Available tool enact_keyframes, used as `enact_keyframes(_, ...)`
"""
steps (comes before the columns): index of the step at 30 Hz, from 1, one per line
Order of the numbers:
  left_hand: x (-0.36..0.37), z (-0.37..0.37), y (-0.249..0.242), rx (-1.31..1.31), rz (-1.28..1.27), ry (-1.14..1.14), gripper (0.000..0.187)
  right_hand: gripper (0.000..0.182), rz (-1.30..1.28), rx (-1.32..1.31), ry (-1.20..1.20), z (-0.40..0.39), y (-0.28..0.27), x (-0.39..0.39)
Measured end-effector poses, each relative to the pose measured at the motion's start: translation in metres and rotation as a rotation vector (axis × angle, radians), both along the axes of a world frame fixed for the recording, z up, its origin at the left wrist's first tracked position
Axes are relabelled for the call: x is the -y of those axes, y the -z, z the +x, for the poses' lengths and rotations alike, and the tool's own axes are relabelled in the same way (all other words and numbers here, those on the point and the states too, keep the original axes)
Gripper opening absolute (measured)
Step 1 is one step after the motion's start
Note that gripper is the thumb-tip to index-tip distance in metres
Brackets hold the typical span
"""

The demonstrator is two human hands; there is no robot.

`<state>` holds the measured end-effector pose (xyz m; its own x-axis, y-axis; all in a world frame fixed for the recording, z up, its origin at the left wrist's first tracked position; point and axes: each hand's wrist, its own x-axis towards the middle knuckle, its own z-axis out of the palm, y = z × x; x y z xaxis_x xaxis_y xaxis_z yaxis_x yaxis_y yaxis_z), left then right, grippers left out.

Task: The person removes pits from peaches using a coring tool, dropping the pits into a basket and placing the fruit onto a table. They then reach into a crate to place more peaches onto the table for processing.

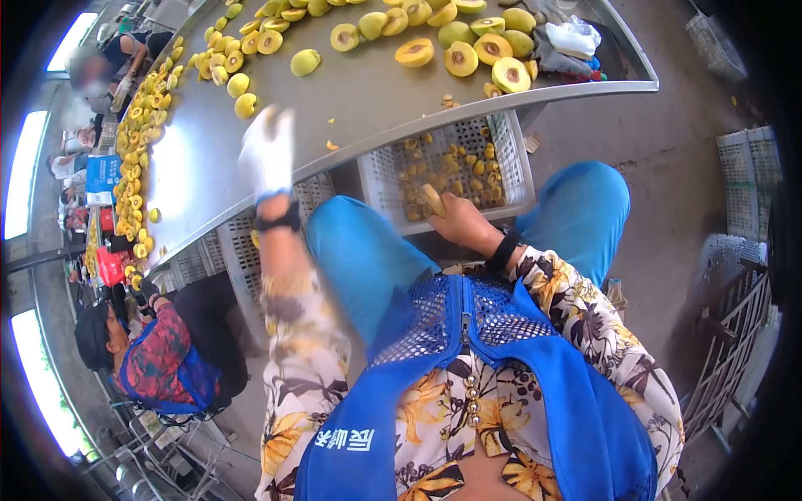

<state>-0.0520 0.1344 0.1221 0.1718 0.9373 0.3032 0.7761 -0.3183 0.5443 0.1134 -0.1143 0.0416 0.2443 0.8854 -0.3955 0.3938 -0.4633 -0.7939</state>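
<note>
My left hand, in a white glove, is over the near left part of the metal table and smeared by motion. A brownish patch shows at its fingertips. Near it lie halved yellow-green stone fruits. My bare right hand is closed around a short tan, handle-like piece; its exact kind I cannot tell. That hand is over the near rim of a white plastic crate between my knees. Small yellow-brown fruit pieces lie scattered in the crate.
Several fruit halves cover the table's far side, with more along its left edge. A grey cloth and white plastic bag lie at the right corner. A person in a blue vest sits at left. Stacked crates stand at right.
</note>
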Motion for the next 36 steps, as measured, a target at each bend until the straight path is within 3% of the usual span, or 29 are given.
enact_keyframes(2, -0.002, 0.079, -0.017, -0.229, 0.059, 0.227, 0.046, 0.031, 0.076, -0.01, 0.051, 0.006, -0.004, 0.002)
enact_keyframes(4, -0.006, 0.152, -0.017, -0.362, -0.072, 0.381, 0.054, 0.032, 0.121, 0.009, 0.105, 0.014, -0.008, 0.007)
enact_keyframes(5, -0.014, 0.18, 0.001, -0.359, -0.029, 0.479, 0.054, 0.032, 0.125, 0.029, 0.131, 0.017, -0.01, 0.011)
enact_keyframes(7, -0.017, 0.223, 0.023, -0.484, -0.201, 0.697, 0.051, 0.031, 0.19, 0.081, 0.191, 0.024, -0.011, 0.021)
enact_keyframes(8, -0.016, 0.234, 0.043, -0.466, -0.139, 0.632, 0.047, 0.03, 0.21, 0.069, 0.223, 0.028, -0.017, 0.026)
enact_keyframes(10, -0.012, 0.242, 0.036, -0.479, -0.166, 0.602, 0.046, 0.029, 0.247, 0.028, 0.284, 0.033, -0.03, 0.033)
enact_keyframes(12, -0.007, 0.226, 0.022, -0.255, -0.431, 0.65, 0.049, 0.026, 0.334, -0.049, 0.37, 0.041, -0.036, 0.034)
enact_keyframes(14, 0.007, 0.196, 0.016, 0.046, -0.476, 0.77, 0.042, 0.025, 0.365, -0.259, 0.472, 0.049, -0.055, 0.022)
enact_keyframes(17, 0.056, 0.139, -0.022, 0.052, -0.218, 0.928, 0.041, 0.023, 0.327, -0.749, 0.609, 0.057, -0.072, -0.003)
enact_keyframes(21, 0.091, 0.09, -0.021, 0.1, -0.172, 0.993, 0.065, 0.017, 0.324, -1.165, 0.409, 0.042, -0.063, -0.026)
enact_keyframes(24, 0.117, 0.072, -0.005, 0.905, -0.672, 0.734, 0.072, 0.021, 0.367, -1.22, 0.493, 0.014, -0.057, -0.036)
enact_keyframes(25, 0.121, 0.072, 0.011, 1.081, -0.626, 0.6, 0.065, 0.022, 0.373, -1.205, 0.53, 0.006, -0.059, -0.036)
enact_keyframes(27, 0.135, 0.074, 0.037, 1.39, -0.93, 0.325, 0.054, 0.022, 0.377, -1.159, 0.562, -0.009, -0.055, -0.039)
enact_keyframes(29, 0.144, 0.08, 0.041, 1.534, -1.064, 0.029, 0.045, 0.027, 0.341, -1.002, 0.526, -0.015, -0.041, -0.038)
enact_keyframes(32, 0.141, 0.08, 0.027, 1.58, -1.152, -0.127, 0.041, 0.034, 0.334, -0.147, 0.391, -0.014, -0.045, -0.033)
enact_keyframes(33, 0.139, 0.077, 0.025, 1.576, -1.106, -0.063, 0.04, 0.036, 0.487, 0.03, 0.377, -0.014, -0.049, -0.029)
enact_keyframes(36, 0.13, 0.073, 0.029, 1.369, -0.828, 0.08, 0.037, 0.029, 0.289, 0.123, 0.192, -0.005, -0.069, -0.015)
